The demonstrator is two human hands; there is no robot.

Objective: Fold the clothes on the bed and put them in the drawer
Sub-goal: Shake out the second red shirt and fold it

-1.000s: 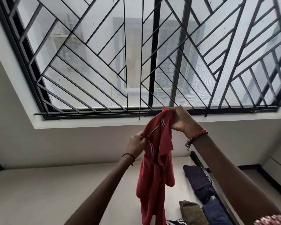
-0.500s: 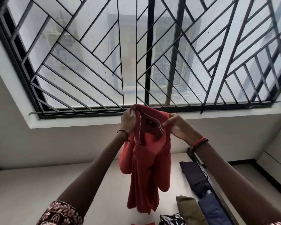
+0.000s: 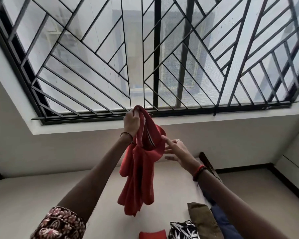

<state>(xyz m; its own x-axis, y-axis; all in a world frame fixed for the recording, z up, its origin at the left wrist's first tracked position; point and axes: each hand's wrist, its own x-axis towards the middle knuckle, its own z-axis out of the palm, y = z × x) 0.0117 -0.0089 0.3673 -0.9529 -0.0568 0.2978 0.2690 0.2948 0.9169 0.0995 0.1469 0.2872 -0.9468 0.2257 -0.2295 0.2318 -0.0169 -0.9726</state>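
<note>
- soft red shirt (image 3: 140, 169), limp knit cloth with a thin white-and-dark stripe along the collar, bunched at the top and hanging in long loose folds
- hangs in the air above the bed, in front of the window sill, touching nothing below
- left hand (image 3: 132, 122) raised highest, fingers curled tight round the collar end, bearing the whole shirt
- right hand (image 3: 175, 150) lower and just to the right, fingers straight and spread, index tip against the shirt's red edge, grasping nothing
- thin black thread (image 3: 126, 134) on the left wrist, red and dark bands (image 3: 199, 171) on the right, floral maroon sleeve (image 3: 59, 223) on the left arm
- bed (image 3: 41, 195) smooth, pale and flat under the hanging cloth
- low on the bed at the right, close together: a flat red piece (image 3: 152, 235), a black-and-white leaf-print garment (image 3: 183, 229), an olive garment (image 3: 202, 219), a blue garment (image 3: 221, 219)
- behind, a wide window with a black metal grille (image 3: 162, 57) of slanted bars, pale walls, dark skirting along the floor at the right
</note>
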